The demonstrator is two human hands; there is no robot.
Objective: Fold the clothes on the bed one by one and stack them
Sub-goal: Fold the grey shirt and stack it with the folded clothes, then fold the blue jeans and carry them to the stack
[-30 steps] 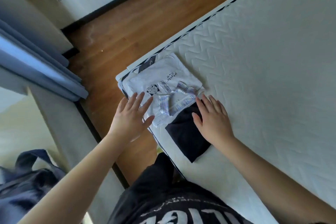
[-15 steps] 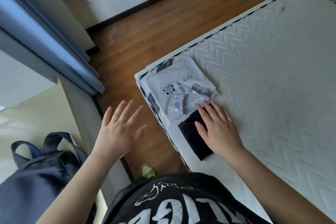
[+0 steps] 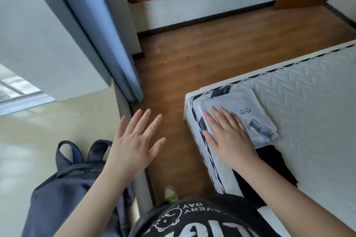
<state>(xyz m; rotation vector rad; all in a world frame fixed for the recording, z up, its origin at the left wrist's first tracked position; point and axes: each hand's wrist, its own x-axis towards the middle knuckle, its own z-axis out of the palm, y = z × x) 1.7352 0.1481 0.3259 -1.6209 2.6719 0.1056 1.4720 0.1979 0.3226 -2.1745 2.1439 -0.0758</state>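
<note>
**Inspector A:** Left to right, please. What stands off the bed?

**Inspector B:** A dark blue backpack (image 3: 63,184) on the pale floor at far left. The left hand (image 3: 134,146) hangs over the wooden floor (image 3: 202,59), apart from the bed, fingers (image 3: 143,121) spread and straight, holding nothing.

**Inspector A:** And the right hand?

**Inspector B:** The right hand (image 3: 229,138) lies palm down on the folded white T-shirt (image 3: 248,109) at the near-left corner of the bed (image 3: 308,102). Its fingers (image 3: 215,119) are straight, pressing and not gripping. A plaid garment (image 3: 259,132) shows just beside the hand on the white one. A dark folded garment (image 3: 277,163) lies beside the stack along the near edge, partly under the forearm.

**Inspector A:** Step in hand?

**Inspector B:** In my judgement, flattening the stack after placing a piece. The visible part of the bed shows no loose clothing.

**Inspector A:** Next move?

**Inspector B:** Probably lifting the dark garment onto the stack with edges aligned. The stack sits close to the bed's corner, so a careless push could slide it off.
</note>
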